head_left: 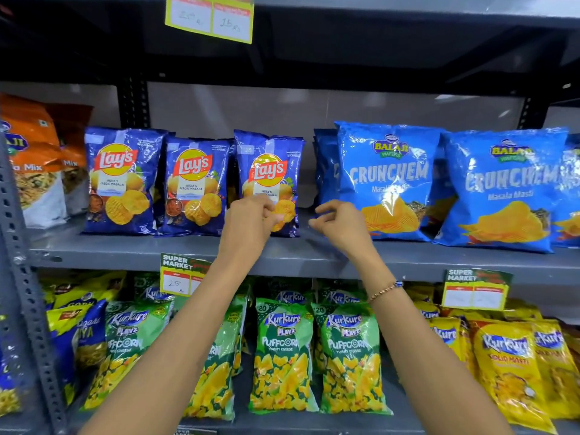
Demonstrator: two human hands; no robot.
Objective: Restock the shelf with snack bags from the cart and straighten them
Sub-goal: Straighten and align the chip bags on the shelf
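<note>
Three blue Lay's Magic Masala bags stand upright in a row on the grey middle shelf (157,250): one on the left (120,180), one in the middle (196,186), one on the right (270,169). My left hand (251,222) is raised in front of the right bag's lower half, its loosely curled fingers at the bag's front, gripping nothing that I can see. My right hand (342,226) hovers over the bare gap between that bag and the blue Balaji Crunchem bags (389,180), fingers bent and apart, holding nothing. No cart is in view.
A second Crunchem bag (508,189) stands further right, and orange Balaji Mix bags (31,158) at far left. Green Kurkure Puffcorn bags (282,356) and yellow Kurkure bags (508,372) fill the lower shelf. Price tags (185,277) hang from shelf edges. A perforated steel upright (18,246) rises at left.
</note>
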